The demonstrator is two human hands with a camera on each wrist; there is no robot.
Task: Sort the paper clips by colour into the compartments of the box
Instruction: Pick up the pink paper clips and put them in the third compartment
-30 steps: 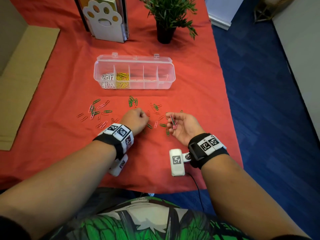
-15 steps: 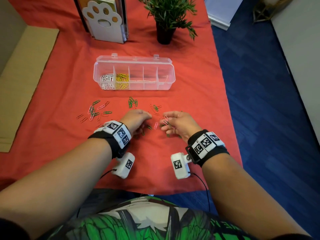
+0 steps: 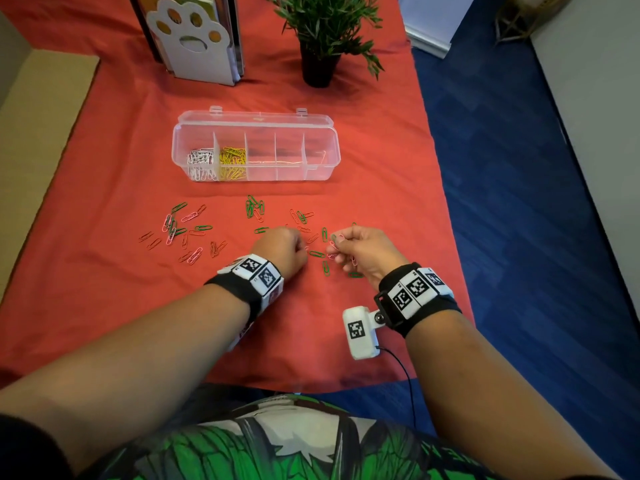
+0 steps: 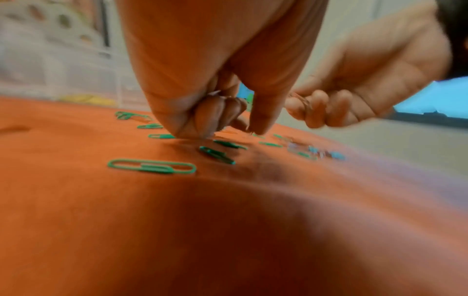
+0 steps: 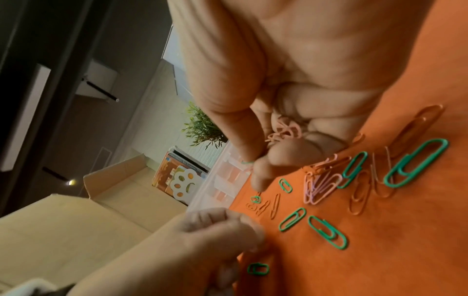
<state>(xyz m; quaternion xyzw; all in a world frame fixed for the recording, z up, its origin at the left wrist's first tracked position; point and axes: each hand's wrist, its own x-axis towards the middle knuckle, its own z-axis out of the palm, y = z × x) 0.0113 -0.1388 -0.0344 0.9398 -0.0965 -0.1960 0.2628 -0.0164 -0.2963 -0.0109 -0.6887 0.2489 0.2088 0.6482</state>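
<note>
Head view: both hands work among loose paper clips [image 3: 194, 230] scattered on the red cloth [image 3: 104, 168] before the clear box [image 3: 256, 147]. Left wrist: left hand [image 4: 202, 80], fingers curled, thumb tip pinching at the cloth. Right wrist: right hand [image 5: 291, 80] curls around pink clips [image 5: 284, 130]

A red tablecloth [image 3: 114, 306] lies under the fingers and runs on well beyond them to the far edge, where a potted plant [image 3: 320, 39] stands straight ahead of the fingertips. Off to the left of that — also far past the fingers — a white paw-shaped bookend [image 3: 192, 43] props up some books [image 5: 177, 162]. Flat cardboard [image 3: 31, 126] lies left of the cloth, blue carpet [image 3: 519, 202] well off to the right of the fingers, and a green-printed garment [image 3: 277, 441] sits at the near edge.
</note>
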